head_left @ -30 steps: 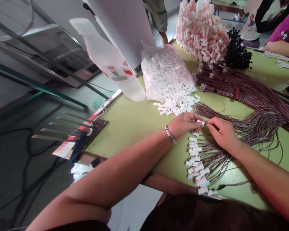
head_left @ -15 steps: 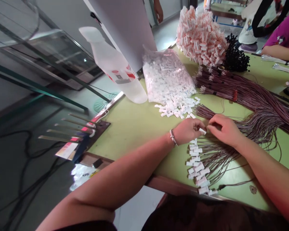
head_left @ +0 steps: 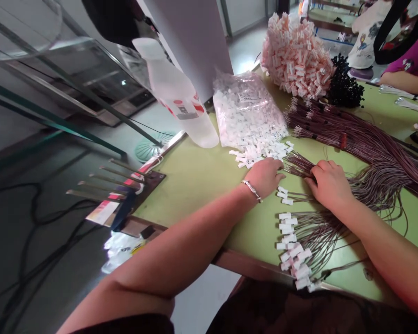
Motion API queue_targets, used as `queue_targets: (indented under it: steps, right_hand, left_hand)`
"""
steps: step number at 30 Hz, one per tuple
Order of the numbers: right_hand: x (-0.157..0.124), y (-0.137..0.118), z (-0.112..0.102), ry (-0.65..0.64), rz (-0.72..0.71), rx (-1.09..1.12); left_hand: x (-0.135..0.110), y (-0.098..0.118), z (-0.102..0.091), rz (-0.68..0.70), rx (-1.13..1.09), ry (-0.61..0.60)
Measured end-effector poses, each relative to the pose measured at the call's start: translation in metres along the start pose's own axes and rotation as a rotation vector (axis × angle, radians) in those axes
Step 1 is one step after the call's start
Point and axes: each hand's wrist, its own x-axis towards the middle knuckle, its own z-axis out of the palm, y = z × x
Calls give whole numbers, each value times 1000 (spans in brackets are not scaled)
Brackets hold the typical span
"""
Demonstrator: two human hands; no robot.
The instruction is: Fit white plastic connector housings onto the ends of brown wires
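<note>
The left hand lies fingers spread on the loose small white plastic connectors, gripping nothing clearly. Just right of that heap, the right hand presses curled fingers onto thin brown-purple wires (limp, light, tangle-prone); pinch near a tip. The connectors seem rigid and slippery.

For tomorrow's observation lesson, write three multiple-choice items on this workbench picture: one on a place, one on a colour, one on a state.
1. Where does the left hand rest?
A. by the loose white connectors
B. on the bottle
C. on the black bundle

2. What colour is the table top?
A. blue
B. light green
C. red

3. How does the plastic bag lie?
A. sealed
B. folded flat
C. open, spilling pieces

A: its fingers touch the pile's edge.
B: bare surface is green.
C: pieces trail from its mouth.
</note>
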Motion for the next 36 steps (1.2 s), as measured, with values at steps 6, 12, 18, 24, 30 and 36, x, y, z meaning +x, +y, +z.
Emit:
queue_targets:
  steps: [6,12,18,24,30,36]
  right_hand:
    - [25,-23,1,-80,-28,91]
    - [32,-21,-2,-146,99,281]
    - [20,-8,-5,-48,300,676]
    - [17,-19,8,-137,121,429]
    - [21,-17,6,-161,160,484]
    - [17,4,-3,-146,285,1024]
  left_hand:
    - [1,-8,-23,-86,52,-26]
    - [2,-11,-30,21,78,71]
    - [5,-15,-13,141,278,-37]
    - [2,-6,-23,123,35,84]
    - [-3,0,-28,-299,-987,-8]
    - [-5,7,-14,-415,-1439,-145]
